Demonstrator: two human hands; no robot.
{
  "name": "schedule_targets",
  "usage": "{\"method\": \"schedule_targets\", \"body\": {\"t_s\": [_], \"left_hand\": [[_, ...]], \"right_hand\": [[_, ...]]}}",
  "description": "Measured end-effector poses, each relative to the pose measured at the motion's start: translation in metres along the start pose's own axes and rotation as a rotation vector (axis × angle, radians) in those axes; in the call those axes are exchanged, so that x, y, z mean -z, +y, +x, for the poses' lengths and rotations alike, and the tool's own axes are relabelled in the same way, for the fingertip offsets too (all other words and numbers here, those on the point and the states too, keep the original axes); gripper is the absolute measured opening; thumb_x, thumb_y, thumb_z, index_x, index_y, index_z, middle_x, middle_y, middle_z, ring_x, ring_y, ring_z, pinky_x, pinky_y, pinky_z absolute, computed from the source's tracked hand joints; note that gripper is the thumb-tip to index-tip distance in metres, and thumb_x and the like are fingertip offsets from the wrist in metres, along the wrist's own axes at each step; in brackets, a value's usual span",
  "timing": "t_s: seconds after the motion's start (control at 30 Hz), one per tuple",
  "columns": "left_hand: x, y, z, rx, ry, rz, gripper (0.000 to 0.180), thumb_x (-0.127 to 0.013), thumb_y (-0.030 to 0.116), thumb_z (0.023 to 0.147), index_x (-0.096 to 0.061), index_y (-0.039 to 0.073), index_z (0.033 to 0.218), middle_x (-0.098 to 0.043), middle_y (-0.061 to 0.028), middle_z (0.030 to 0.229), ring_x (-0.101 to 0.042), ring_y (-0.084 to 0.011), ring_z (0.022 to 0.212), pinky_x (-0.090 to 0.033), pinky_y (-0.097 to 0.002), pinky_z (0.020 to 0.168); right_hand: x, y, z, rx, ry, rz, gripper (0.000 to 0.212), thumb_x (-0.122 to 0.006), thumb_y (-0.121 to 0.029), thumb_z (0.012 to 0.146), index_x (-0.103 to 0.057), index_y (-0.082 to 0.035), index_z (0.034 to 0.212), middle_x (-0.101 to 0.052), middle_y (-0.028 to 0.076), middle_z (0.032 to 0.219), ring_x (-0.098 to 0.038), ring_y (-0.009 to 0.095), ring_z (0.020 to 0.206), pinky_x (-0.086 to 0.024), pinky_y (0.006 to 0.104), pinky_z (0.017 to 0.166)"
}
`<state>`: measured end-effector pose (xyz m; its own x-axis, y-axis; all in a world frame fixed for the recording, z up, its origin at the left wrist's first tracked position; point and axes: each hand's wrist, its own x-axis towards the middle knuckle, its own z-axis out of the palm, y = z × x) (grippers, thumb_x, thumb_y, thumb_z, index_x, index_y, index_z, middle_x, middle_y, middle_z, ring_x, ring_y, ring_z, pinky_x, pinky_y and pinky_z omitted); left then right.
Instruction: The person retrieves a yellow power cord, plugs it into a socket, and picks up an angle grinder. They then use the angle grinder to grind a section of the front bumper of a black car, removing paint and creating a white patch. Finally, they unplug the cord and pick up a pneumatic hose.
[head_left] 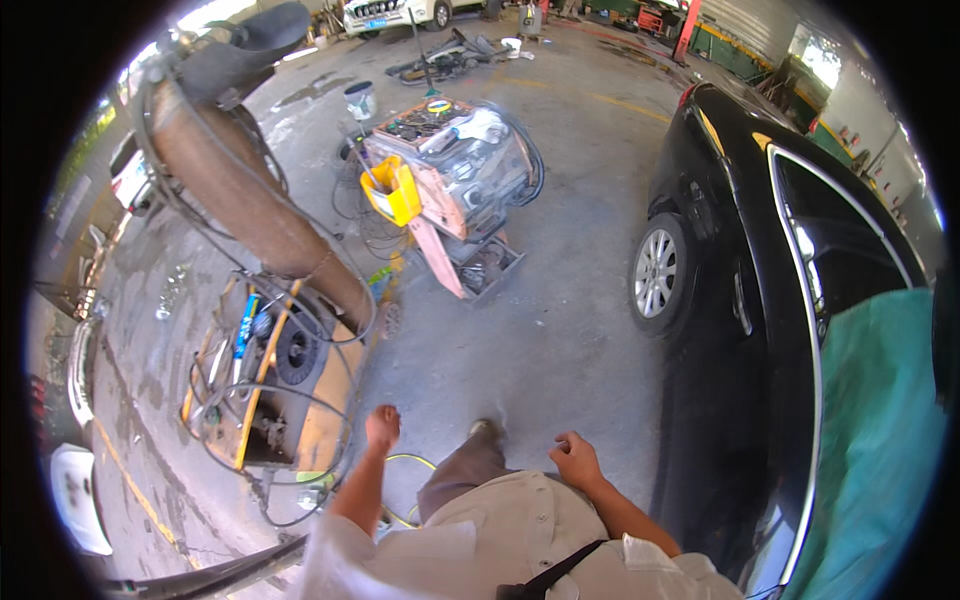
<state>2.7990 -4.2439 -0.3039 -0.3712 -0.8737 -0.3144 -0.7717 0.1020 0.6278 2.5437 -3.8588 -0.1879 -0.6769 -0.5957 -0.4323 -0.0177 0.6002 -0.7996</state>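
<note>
My left hand [382, 428] hangs in front of me, fingers curled closed, with nothing showing in it. It is nearest to a yellow-edged wooden tool cart [325, 415] on the left. My right hand [575, 460] is raised at waist height in a loose fist, also with nothing visible in it. Beyond it on the right stands a black car [735, 300], and neither hand touches it. One shoe [484, 428] steps forward on the grey floor.
A cluttered tool trolley [470, 170] carries a yellow bin [392, 192] ahead. A thick brown post [245, 185] with looped cables rises at left. A green cover [875, 430] drapes over the car's side. A yellow hose [415, 458] lies near my feet. A white vehicle [395, 14] is parked far back.
</note>
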Motion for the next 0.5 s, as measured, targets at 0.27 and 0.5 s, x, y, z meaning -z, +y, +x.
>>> {"method": "schedule_targets", "body": {"t_s": [0.27,0.5], "left_hand": [[-0.054,0.293,0.208,-0.624,-0.115,-0.072,0.018,-0.063,0.019,0.088,-0.070,0.006,0.099,-0.072,-0.0221,0.095,-0.069,-0.0416,0.089,-0.056,-0.0461,0.078],[-0.156,0.398,0.300,-0.499,-0.252,0.308,0.042,-0.069,0.029,0.085,-0.067,0.004,0.119,-0.068,-0.0234,0.109,-0.066,-0.0363,0.110,-0.054,-0.0453,0.094]], "right_hand": [[0.059,-0.020,0.089,-0.246,0.120,0.161,0.038,-0.071,-0.020,0.086,-0.065,0.004,0.116,-0.071,0.011,0.087,-0.068,0.018,0.080,-0.055,0.0323,0.074],[0.151,-0.029,0.233,-0.249,0.172,0.343,0.033,-0.067,-0.011,0.090,-0.061,0.004,0.119,-0.066,0.007,0.082,-0.060,0.011,0.066,-0.053,0.0288,0.058]]}}
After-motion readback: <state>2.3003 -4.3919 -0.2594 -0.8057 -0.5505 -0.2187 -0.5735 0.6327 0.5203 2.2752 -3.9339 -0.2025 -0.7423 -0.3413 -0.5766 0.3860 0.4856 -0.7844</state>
